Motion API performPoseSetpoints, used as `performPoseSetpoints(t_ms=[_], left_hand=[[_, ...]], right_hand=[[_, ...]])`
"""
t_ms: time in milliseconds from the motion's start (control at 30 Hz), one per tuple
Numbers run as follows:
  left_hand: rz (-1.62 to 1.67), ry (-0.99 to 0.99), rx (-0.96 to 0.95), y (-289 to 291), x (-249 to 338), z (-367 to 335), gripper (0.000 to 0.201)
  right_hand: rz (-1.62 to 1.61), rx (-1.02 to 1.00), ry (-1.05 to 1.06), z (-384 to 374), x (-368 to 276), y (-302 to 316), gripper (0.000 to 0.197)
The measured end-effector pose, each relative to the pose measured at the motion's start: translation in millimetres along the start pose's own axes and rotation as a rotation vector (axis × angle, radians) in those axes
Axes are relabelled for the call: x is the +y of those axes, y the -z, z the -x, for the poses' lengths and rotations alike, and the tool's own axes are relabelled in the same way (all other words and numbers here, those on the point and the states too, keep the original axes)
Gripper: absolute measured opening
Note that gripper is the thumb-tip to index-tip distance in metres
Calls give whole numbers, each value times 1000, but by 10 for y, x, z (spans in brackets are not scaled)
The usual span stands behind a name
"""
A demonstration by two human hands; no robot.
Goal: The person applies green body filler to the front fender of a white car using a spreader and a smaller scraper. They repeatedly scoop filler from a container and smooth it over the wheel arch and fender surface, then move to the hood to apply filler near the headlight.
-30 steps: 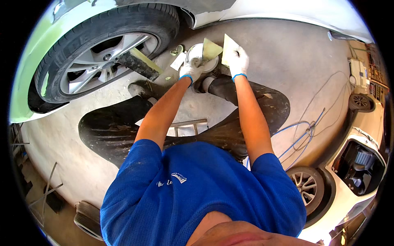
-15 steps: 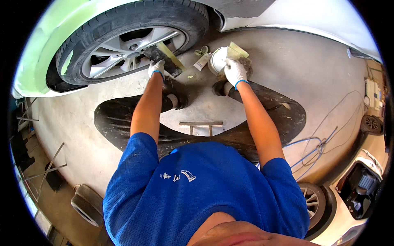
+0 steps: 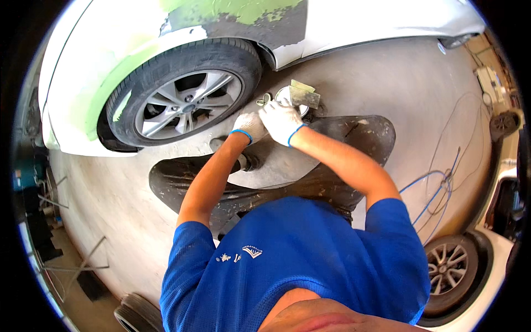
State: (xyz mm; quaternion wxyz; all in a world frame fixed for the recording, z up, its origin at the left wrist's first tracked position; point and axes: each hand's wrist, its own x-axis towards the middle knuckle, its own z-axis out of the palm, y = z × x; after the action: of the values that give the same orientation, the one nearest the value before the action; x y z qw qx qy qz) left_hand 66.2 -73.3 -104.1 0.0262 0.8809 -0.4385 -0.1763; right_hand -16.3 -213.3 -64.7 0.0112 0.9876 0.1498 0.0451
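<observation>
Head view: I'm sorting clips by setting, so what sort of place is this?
Probably a car body repair shop: a white car has green and grey patches above its wheel, a loose tyre lies at the lower left, and a blue hose is on the floor.

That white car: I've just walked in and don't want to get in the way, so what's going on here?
Someone is down low, knees spread, before a wheel of the white car, which is patched green and grey. Their gloved left hand and right hand are together by a round tin; any grip is hard to make out. Two flat greenish pieces overlap the tin in this view.
</observation>
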Motion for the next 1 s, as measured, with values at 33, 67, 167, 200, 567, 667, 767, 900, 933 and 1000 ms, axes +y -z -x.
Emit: performPoseSetpoints(t_ms=[33,67,167,200,567,667,767,900,933,1000], left_hand=[[28,-9,-25,223,117,59,36],[9,-85,-18,370,172,166,30],[26,-211,101,810,390,491,25],[63,-222,158,949,419,601,25],[-414,-72,962,2387,255,1035,57],[-502,-11,1053,2622,186,919,59],[-517,50,1082,2736,145,818,56],[-505,20,1099,2842,1,774,65],[-476,33,1093,2873,5,753,67],[-456,51,1080,2846,23,755,69]], right_hand=[[-69,-136,-84,30,105,-44,28],[-88,-229,-102,48,185,73,26],[-325,-193,77,311,510,301,21],[-232,-198,106,302,555,346,21],[259,907,135,-433,1346,1701,45],[336,997,164,-659,1507,1977,47],[315,993,169,-835,1643,2021,50],[296,1024,182,-957,1751,2088,46],[292,1031,153,-946,1753,2120,44],[285,1058,154,-984,1739,2095,44]])
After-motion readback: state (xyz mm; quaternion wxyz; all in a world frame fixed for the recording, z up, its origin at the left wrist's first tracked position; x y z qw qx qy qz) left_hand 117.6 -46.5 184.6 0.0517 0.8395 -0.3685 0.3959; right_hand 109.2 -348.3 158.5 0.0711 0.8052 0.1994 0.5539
